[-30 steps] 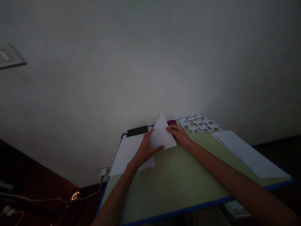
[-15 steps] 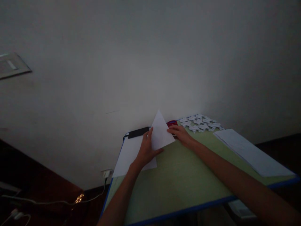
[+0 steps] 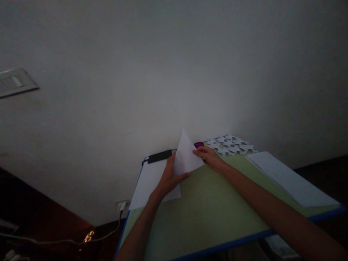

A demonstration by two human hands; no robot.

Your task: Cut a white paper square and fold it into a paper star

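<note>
A white sheet of paper folded to a point is held up over the table, its tip towards the wall. My left hand grips its left side, thumb across the lower edge and fingers behind. At its right edge, my right hand pinches the paper between thumb and fingers. Under my left hand lies a flat white sheet. A black flat object rests on that sheet's far edge.
Several small folded paper pieces sit at the table's far right. A stack of white paper lies along the right side. Behind my right hand is a red and blue item. A plugged-in cable hangs left of the green table.
The view has shifted slightly. The folded paper has bent a little along its length, and my left fingers lie straighter against its left side. Both hands still hold it.
</note>
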